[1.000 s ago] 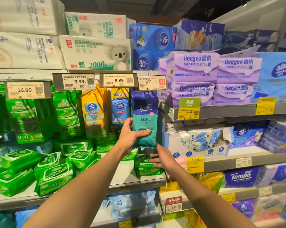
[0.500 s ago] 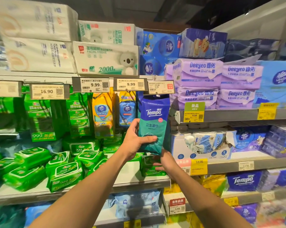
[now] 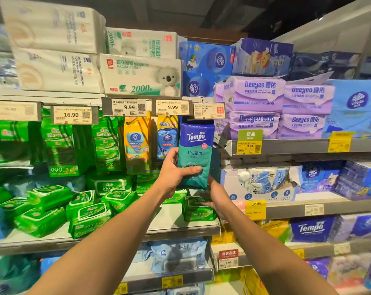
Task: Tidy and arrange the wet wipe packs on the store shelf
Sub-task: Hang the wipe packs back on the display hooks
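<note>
Head view, only one. Store aisle, metal shelves [image 3: 176, 227] packed w/ tissue and wipe stock, price tags [image 3: 124, 107] clipped along the upper rail.

Blue-and-teal wipe pack [image 3: 196, 155] held upright at the far right of the hanging row, just under the tags, beside the small blue hanging pack [image 3: 167, 139]. Left hand [image 3: 176, 175] gripping its lower half: thumb across the front, fingers wrapped behind. Right hand [image 3: 215, 199] under and behind the pack's bottom edge, palm side hidden; can't tell whether gripping the pack, propping it, or reaching to the green pack [image 3: 198, 207] just below.

Step in hand, by the look of it: squaring this pack up in its slot, face fwd. Next move prob. calls for seating it level w/ the neighbours, label straight, then letting go w/o it tipping. Hook or peg, if any, not visible.

Middle shelf: loose green packs [image 3: 88, 216] lying at odd angles, some stacked, none lined up; likely next to straighten. To the right, an open white cardboard tray [image 3: 263, 193] holding small blue-white packs, front wall torn at its right end. Lower shelf: pale blue packs [image 3: 178, 255], blurred.
</note>
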